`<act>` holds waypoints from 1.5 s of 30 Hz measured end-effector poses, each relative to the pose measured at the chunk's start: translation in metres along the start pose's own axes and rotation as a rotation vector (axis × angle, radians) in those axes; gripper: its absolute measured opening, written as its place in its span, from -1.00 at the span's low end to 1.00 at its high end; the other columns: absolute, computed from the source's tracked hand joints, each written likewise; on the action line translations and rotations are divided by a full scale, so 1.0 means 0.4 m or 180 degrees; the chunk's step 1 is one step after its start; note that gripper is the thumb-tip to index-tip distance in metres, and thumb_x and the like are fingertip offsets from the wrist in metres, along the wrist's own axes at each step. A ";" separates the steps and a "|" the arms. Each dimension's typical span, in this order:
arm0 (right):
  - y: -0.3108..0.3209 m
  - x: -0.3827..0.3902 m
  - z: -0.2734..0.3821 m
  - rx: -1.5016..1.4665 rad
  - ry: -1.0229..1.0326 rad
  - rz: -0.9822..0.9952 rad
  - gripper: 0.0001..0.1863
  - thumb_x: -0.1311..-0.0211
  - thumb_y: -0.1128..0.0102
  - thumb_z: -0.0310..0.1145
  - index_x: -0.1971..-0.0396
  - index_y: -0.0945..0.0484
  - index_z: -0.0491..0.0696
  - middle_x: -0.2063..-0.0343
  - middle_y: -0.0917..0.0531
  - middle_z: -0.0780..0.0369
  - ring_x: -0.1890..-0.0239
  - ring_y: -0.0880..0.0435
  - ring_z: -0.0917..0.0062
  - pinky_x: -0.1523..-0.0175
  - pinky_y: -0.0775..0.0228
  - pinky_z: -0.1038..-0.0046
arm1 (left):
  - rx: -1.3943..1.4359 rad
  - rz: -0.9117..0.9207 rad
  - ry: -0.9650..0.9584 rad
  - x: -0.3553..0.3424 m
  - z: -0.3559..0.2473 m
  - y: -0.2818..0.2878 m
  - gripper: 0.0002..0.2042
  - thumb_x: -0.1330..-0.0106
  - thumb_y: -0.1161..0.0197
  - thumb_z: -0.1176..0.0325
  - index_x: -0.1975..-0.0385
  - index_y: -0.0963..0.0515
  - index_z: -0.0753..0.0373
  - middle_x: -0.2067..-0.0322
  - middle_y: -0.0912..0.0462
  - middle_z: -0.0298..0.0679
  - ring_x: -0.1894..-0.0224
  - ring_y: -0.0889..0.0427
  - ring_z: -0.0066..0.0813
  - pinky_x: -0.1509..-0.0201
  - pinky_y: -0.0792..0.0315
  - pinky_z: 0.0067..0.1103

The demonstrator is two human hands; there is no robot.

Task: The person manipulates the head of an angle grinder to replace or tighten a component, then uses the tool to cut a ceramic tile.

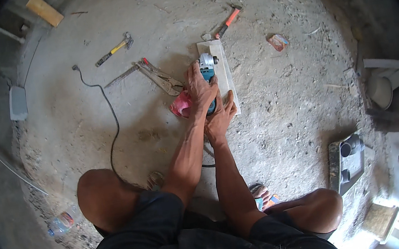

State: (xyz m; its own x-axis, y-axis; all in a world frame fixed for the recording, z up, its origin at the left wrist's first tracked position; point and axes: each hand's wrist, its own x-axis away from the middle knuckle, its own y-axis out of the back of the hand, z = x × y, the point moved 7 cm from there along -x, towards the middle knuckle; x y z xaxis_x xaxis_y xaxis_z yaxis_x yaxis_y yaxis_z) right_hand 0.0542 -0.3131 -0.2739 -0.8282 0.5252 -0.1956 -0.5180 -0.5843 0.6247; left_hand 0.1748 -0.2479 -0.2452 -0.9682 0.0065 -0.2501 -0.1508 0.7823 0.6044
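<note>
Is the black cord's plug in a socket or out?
Out: the plug lies loose on the floor, its prong end in nothing.

Plastic-bodied grinder [207,73], smooth metal head [205,61]

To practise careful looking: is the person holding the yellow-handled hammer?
No: the yellow-handled hammer lies on the floor, away from the left hand and right hand.

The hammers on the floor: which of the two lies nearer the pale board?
The orange-handled hammer: it lies just beyond the far end of the pale board, while the yellow-handled hammer lies well to the left.
</note>
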 end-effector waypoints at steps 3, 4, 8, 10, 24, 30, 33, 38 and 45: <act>-0.010 0.005 0.000 -0.0041 0.0051 -0.0057 -0.03 0.11 -0.46 0.03 -0.42 -0.32 0.22 -0.45 -0.04 -0.14 -0.31 -0.13 -0.11 -0.45 0.04 0.03 | -0.0019 -0.0067 -0.0251 -0.002 0.008 0.005 -0.25 -0.09 -0.47 0.35 -0.30 -0.26 0.32 -0.19 -0.41 0.10 -0.27 -0.35 0.11 -0.35 -0.29 -0.17; -0.007 0.006 0.006 -0.0030 0.0100 -0.0097 -0.03 0.12 -0.46 0.04 -0.42 -0.32 0.22 -0.45 -0.04 -0.14 -0.31 -0.13 -0.10 -0.45 0.05 0.03 | -0.0082 -0.0096 -0.0302 -0.001 0.008 0.008 -0.24 -0.09 -0.47 0.34 -0.31 -0.26 0.32 -0.20 -0.41 0.11 -0.27 -0.36 0.11 -0.35 -0.28 -0.18; -0.006 0.009 0.005 -0.0111 -0.0019 -0.0036 -0.03 0.11 -0.46 0.05 -0.41 -0.32 0.23 -0.44 -0.05 -0.14 -0.32 -0.13 -0.09 -0.45 0.07 0.04 | 0.0016 0.0039 -0.0112 0.001 0.009 0.007 -0.24 -0.07 -0.45 0.35 -0.29 -0.25 0.41 -0.24 -0.36 0.14 -0.31 -0.29 0.14 -0.42 -0.20 -0.18; -0.004 0.003 0.007 -0.0020 0.0067 -0.0090 -0.03 0.11 -0.46 0.06 -0.41 -0.32 0.23 -0.44 -0.06 -0.15 -0.33 -0.14 -0.08 -0.44 0.05 0.03 | -0.0027 0.0072 -0.0094 -0.002 -0.001 0.006 -0.24 -0.07 -0.45 0.35 -0.29 -0.25 0.41 -0.25 -0.36 0.14 -0.32 -0.28 0.14 -0.43 -0.19 -0.17; 0.007 0.006 0.008 -0.0224 -0.0012 -0.0104 -0.18 -0.06 -0.39 0.06 -0.36 -0.41 0.14 -0.41 -0.11 -0.17 -0.31 -0.15 -0.03 -0.42 0.06 0.07 | -0.0170 0.0064 -0.0009 0.000 -0.001 0.003 -0.27 -0.06 -0.47 0.35 -0.25 -0.28 0.39 -0.22 -0.37 0.15 -0.29 -0.30 0.15 -0.38 -0.22 -0.14; -0.003 0.004 -0.003 -0.0207 -0.0069 -0.0097 -0.08 0.09 -0.47 0.06 -0.38 -0.39 0.21 -0.43 -0.08 -0.13 -0.31 -0.14 -0.04 -0.43 0.04 0.06 | 0.0005 0.0111 0.0148 -0.006 0.018 -0.003 -0.26 -0.04 -0.49 0.34 -0.24 -0.28 0.36 -0.20 -0.38 0.13 -0.27 -0.32 0.14 -0.36 -0.23 -0.14; 0.003 -0.007 -0.007 -0.0184 -0.0065 -0.0009 -0.02 0.21 -0.52 -0.01 -0.39 -0.38 0.26 -0.44 -0.05 -0.10 -0.34 -0.11 -0.05 -0.45 0.04 0.06 | 0.0076 0.0026 0.0014 -0.004 0.022 0.000 -0.24 0.00 -0.53 0.30 -0.23 -0.32 0.32 -0.16 -0.42 0.10 -0.25 -0.35 0.12 -0.33 -0.27 -0.14; -0.006 -0.006 -0.009 -0.0158 -0.0076 0.0136 0.01 0.26 -0.55 -0.09 -0.38 -0.39 0.24 -0.43 -0.05 -0.11 -0.37 -0.08 -0.04 -0.46 0.07 0.09 | 0.0431 -0.0039 0.0020 -0.020 0.046 0.008 -0.25 0.10 -0.60 0.22 -0.15 -0.41 0.26 -0.08 -0.51 0.04 -0.16 -0.44 0.09 -0.24 -0.34 -0.14; 0.003 -0.004 0.001 -0.0184 -0.0197 0.0144 0.00 0.25 -0.55 -0.03 -0.38 -0.40 0.23 -0.42 -0.04 -0.09 -0.33 -0.10 -0.07 -0.43 -0.02 0.05 | 0.0248 -0.0128 -0.0022 -0.007 0.037 0.006 -0.27 0.03 -0.56 0.23 -0.18 -0.39 0.25 -0.11 -0.49 0.02 -0.19 -0.41 0.09 -0.28 -0.31 -0.15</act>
State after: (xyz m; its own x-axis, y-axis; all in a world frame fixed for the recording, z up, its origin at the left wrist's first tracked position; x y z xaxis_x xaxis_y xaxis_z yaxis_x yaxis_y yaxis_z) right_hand 0.0548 -0.3144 -0.2725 -0.8372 0.5335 -0.1200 -0.4933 -0.6421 0.5868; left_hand 0.1801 -0.2369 -0.2543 -0.9603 -0.0217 -0.2782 -0.1733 0.8280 0.5333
